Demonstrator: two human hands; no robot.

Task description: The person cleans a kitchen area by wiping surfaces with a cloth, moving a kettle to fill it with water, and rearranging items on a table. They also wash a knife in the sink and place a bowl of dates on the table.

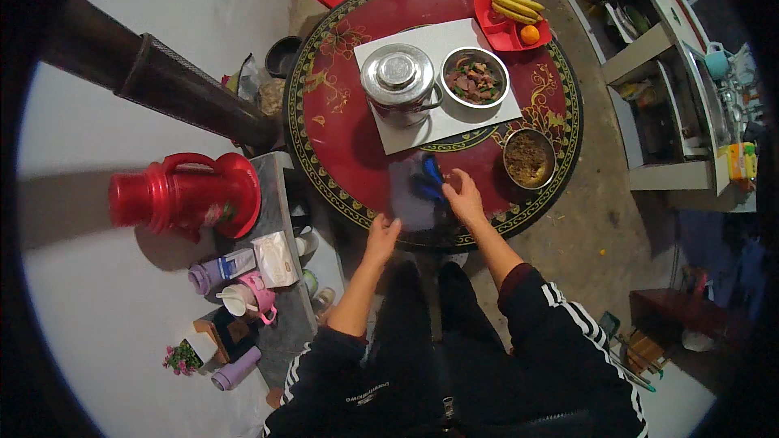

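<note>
At the near edge of a round red table (331, 161) lies a thin grey sheet-like thing (411, 198), cloth or plastic. It is blurred, and a blue and black thing (431, 177) shows on its right part; I cannot tell what that is. My left hand (382, 240) is by the sheet's lower left corner, thumb apart from the fingers, nothing visible in it. My right hand (464, 198) is at the right side, bent fingertips beside the blue part; whether they grip it is unclear. A metal bowl of brown crumbly food (529, 159) stands to its right.
A lidded metal pot (398, 82) and a bowl of meat and greens (475, 77) stand on a white board (392, 141). Behind them is a red tray (499, 39) with bananas (516, 8) and an orange (529, 34). A red thermos flask (182, 194) stands left.
</note>
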